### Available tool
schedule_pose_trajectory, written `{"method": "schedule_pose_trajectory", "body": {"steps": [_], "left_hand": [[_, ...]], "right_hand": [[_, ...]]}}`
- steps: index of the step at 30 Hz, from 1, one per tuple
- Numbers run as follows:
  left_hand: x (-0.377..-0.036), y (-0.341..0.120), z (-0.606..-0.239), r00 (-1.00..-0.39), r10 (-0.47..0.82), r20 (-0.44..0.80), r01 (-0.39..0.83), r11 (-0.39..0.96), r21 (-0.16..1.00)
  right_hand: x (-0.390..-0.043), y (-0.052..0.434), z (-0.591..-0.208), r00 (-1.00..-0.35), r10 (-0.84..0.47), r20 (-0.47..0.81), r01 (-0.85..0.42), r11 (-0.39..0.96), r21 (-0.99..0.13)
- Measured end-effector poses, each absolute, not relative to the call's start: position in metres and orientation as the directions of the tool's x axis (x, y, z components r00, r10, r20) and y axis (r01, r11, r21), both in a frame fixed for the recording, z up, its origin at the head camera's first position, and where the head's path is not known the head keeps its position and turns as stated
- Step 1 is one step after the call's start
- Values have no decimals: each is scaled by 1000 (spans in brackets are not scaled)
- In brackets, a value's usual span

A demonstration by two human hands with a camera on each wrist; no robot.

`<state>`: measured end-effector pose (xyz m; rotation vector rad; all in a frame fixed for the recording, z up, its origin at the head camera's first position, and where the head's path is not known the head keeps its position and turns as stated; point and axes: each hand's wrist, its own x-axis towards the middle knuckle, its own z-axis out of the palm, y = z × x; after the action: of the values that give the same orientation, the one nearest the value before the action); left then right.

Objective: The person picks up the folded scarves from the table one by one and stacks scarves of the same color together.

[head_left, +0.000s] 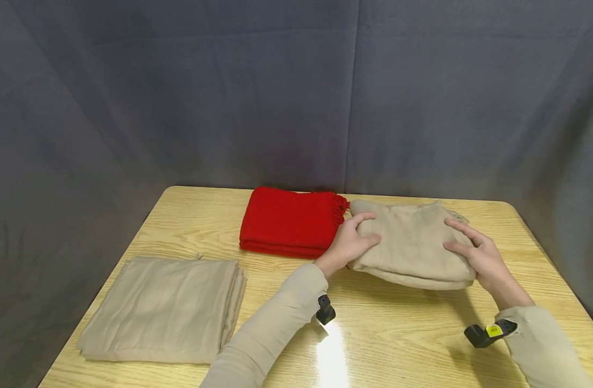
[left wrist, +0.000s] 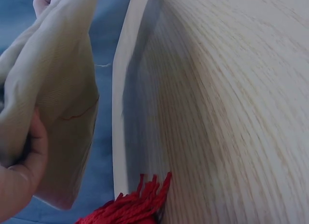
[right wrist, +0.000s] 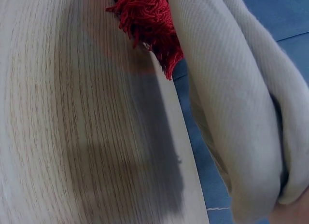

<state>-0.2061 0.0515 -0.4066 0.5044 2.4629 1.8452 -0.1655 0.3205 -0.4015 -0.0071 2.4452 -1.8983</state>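
A folded beige scarf [head_left: 407, 242] is held up over the right back part of the table, with a bit of fringe at its far right corner. My left hand [head_left: 349, 241] grips its left side, thumb on top. On the opposite side, my right hand [head_left: 478, 256] grips the right edge; the fingers underneath are hidden. In the left wrist view, the scarf [left wrist: 63, 89] hangs clear of the tabletop, with the left thumb and fingers around its edge. The right wrist view shows its thick folded layers [right wrist: 227, 103] close up.
A folded red scarf [head_left: 288, 221] with tassels lies at the back middle, just left of the held one. Another folded beige scarf [head_left: 160, 310] lies at the front left of the wooden table [head_left: 374, 334]. A dark grey curtain [head_left: 277, 108] hangs behind.
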Motion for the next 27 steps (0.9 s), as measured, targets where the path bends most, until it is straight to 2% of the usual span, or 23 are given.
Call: {"method": "schedule_pose_trajectory", "body": {"steps": [18,27], "left_hand": [[-198,37,-397,-926,325,192,269,213,939],[-193,27,-390,-910,380,163,220,111,969]], "right_hand": [[-153,321,-394,-995,-100,-5,-13,188,-982],[-147,318,-390,-984,-169,47,-67,117,-991]]}}
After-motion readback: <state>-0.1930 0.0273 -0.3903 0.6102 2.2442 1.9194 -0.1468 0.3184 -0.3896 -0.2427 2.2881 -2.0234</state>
